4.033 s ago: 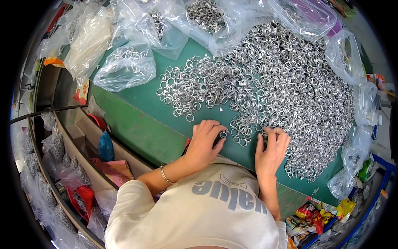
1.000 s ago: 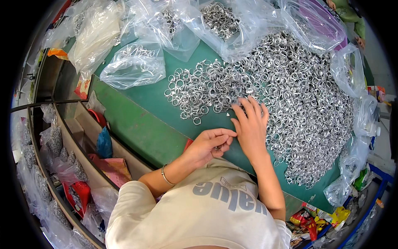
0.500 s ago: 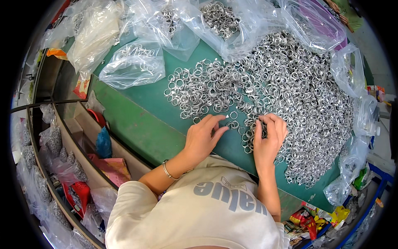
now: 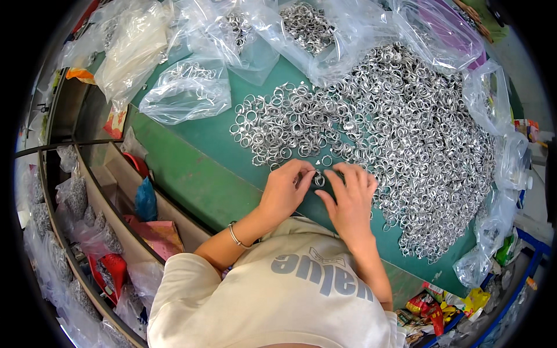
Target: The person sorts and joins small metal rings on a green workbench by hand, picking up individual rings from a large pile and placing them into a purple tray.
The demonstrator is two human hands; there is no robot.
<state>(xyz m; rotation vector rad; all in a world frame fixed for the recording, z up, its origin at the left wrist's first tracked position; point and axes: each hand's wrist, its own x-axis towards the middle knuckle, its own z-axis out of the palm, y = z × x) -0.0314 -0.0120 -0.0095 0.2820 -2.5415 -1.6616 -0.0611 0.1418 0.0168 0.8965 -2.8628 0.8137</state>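
Several bags of grey pieces (image 4: 75,197) sit at the far left behind a brown partition (image 4: 113,211), which presumably keeps them grouped. Next, on the green table (image 4: 220,174), a slumped clear bag (image 4: 185,107) folds around some rings, its film probably checking their scatter. The smaller ring heap (image 4: 287,122) lies just beyond the left hand (image 4: 283,191), whose thumb and fingers are bent nearly together; whether they pinch anything cannot be told. A few rings (image 4: 318,178) appear at those fingertips, between the two hands, a placement apparently within reach of both. The right hand (image 4: 351,200) has its fingers curved and loosely spread, the thumb apart from the forefinger, leaving a gap facing these rings. The larger ring heap (image 4: 435,156) extends rightward, bordered by crumpled clear plastic (image 4: 493,214), which perhaps serves as a barrier near the table's edge.
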